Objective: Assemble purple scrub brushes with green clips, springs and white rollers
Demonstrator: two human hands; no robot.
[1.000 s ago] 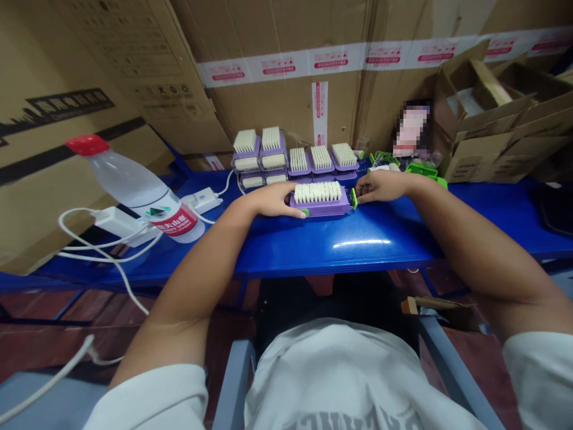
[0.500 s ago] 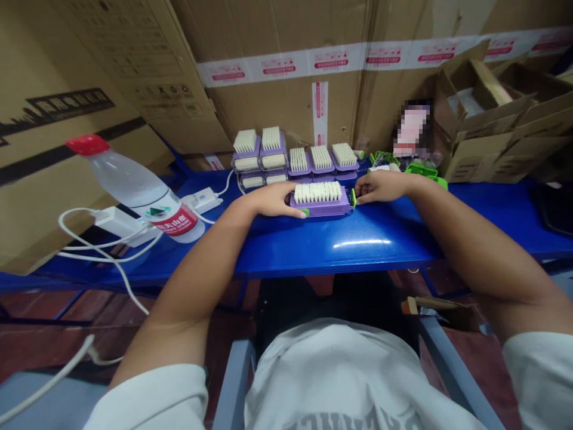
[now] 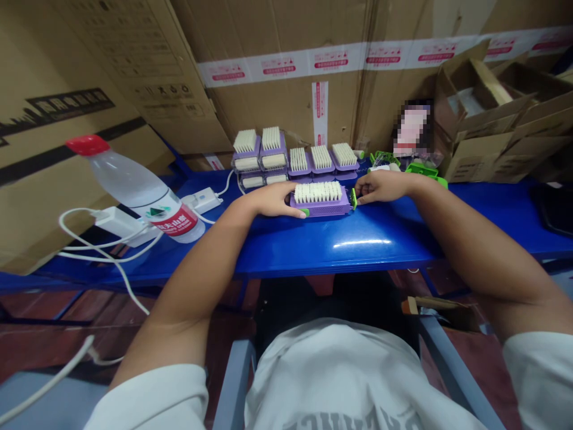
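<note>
The left hand [image 3: 280,201] closes around the nine o'clock end of a purple bristle-pad unit [image 3: 326,211], which lies on the blue table [image 3: 286,248], bristles up. At its three o'clock end, the right hand [image 3: 380,186] has bunched fingertips against a green end piece [image 3: 354,199]; whether they pinch it cannot be told. Good handling probably means bracing the body flat with the left, working the end piece straight along the unit's length, and sparing the bristles.

Outward, counted: one unit in hand; five more bristle pads [image 3: 321,157] between eleven and twelve o'clock; at least two green parts [image 3: 421,169] at two; one water bottle [image 3: 172,216] and two white adapters [image 3: 203,200] toward nine.
</note>
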